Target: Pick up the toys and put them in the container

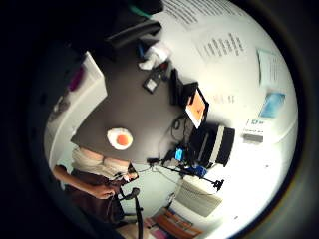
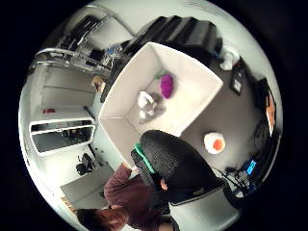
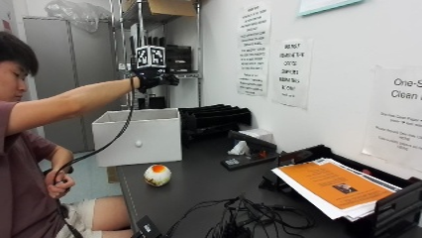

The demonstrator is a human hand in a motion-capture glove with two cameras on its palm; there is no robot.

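Container: a white open-topped box at the near end of the dark table, just beside the black trays along the wall; the thumb side palm view looks down into it and shows a purple toy and a white-and-grey toy lying on its floor, near each other but apart. Egg toy, white with an orange centre: on the table in front of the container, apart from it, nothing on or against it; also seen from above. Right hand: gloved, raised high over the container on an outstretched arm, clear of box and toys; whether its fingers are curled or straight cannot be told, and nothing shows in it. Elsewhere on the table: an orange sheet atop a paper stack in a black tray near the wall; a tangle of black cables beside it; a crumpled white tissue near the trays.
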